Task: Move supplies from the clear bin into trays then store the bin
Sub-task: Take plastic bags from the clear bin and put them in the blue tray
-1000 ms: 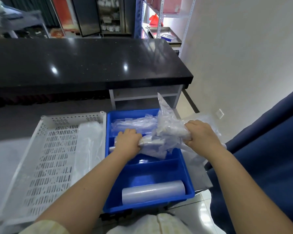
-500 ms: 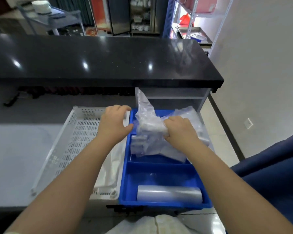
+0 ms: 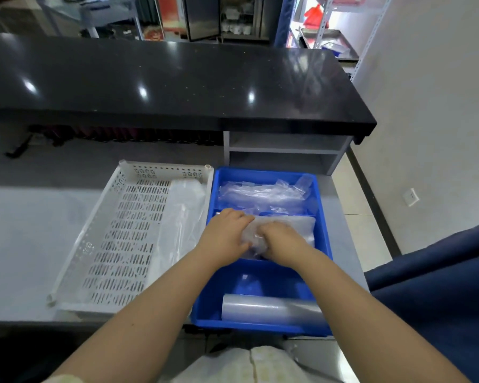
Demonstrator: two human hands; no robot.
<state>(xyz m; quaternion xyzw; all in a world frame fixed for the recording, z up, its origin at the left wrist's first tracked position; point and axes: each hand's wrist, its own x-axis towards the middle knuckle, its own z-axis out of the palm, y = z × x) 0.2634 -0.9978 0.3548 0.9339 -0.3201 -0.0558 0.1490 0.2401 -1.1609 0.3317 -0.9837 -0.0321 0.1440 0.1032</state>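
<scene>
**Asker:** While both your hands are down in the tray, what do they have?

**Me:** A flat packet of bags (image 3: 293, 225) in clear plastic. It lies in the middle compartment of the blue tray (image 3: 263, 170). My right hand (image 3: 281, 240) has its fingers curled round the bunched plastic at the packet's near left part. My left hand (image 3: 227, 233) lies over the left end with its fingers bent. I cannot tell whether they pinch the plastic or only press on it.

**Asker:** Which way does the packet run?

**Me:** Its long side runs left to right, across the compartment. Both hands sit on the left half, touching each other. The loose end stretches away to the right, so my right hand is nearer to it.

**Asker:** What lies around it?

**Me:** Loose bags (image 3: 260, 193) fill the far compartment. A roll of film (image 3: 271, 310) lies crosswise in the near one. A white tray (image 3: 127, 244) with slots sits just beside the blue one, on my left. Another clear packet (image 3: 183, 217) lies along its right side. Both trays rest on a grey table (image 3: 25, 239), with a black counter (image 3: 177, 87) beyond.

**Asker:** Any labels or writing? And the clear bin?

**Me:** I can read no writing anywhere, and I see no clear bin in view.
</scene>
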